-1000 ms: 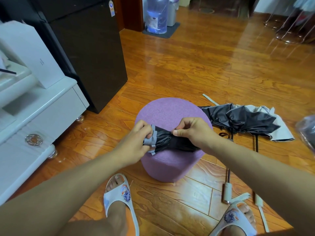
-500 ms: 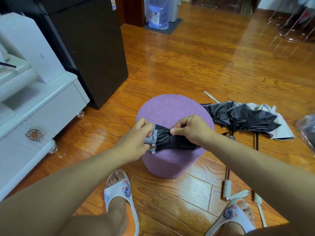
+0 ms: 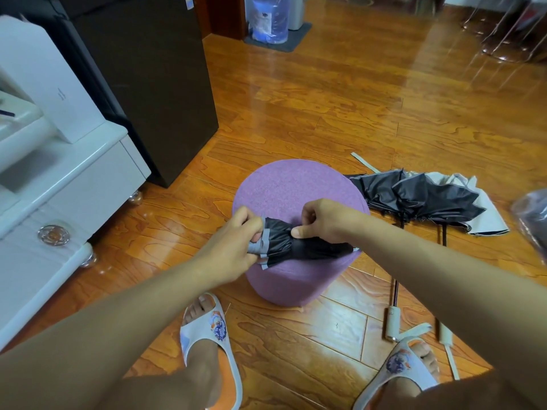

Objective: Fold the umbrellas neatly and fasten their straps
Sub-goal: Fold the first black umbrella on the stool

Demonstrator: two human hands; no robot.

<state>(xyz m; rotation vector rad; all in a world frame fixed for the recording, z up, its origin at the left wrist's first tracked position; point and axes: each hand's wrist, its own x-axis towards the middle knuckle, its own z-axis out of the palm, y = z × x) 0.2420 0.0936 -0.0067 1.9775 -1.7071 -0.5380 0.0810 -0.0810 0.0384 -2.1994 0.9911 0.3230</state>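
So I've got the folded umbrella (image 3: 299,245) lying across the near edge of the purple stool (image 3: 284,184), right in front of my slippers (image 3: 211,329). My left hand (image 3: 233,244) is curled around the grey-trimmed end of the bundle, fingers wrapped and squeezing the loose fabric edges together. My right hand (image 3: 324,221) sits on top near the middle, thumb and curled fingers pinching a bit of the black canopy. Whether that's the strap itself I honestly can't tell, it's buried under my knuckles.

Handling-wise, my guess is this thing is light but annoying: the fabric looks thin and slick, soft enough to puff back out the second you let go, with stiff ribs underneath. Best bet seems to be keeping a full wrap around the rolled part with one hand and working the strap with the other, not grabbing by loose cloth alone.

Further out on the wooden floor (image 3: 340,108), to the right past the stool, the other umbrellas (image 3: 420,199) are sprawled half open, handles pointing back toward me, untouched and well apart from both hands.
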